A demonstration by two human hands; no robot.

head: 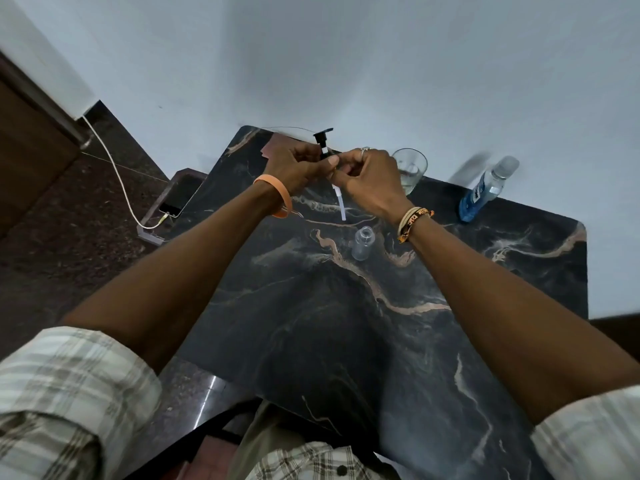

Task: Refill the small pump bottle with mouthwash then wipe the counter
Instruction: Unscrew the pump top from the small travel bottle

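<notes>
Uncapped clear small pump bottle (pixel 362 243), upright

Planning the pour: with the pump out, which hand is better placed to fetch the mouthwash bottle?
Right, probably. The mouthwash bottle stands on the right hand's side; the left hand would have to cross over the open small bottle. Both hold the pump.

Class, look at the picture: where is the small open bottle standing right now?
In the head view, the small clear bottle stands uncapped on the dark marble counter near its centre, just below the right hand, which is holding the pump's tube.
</notes>
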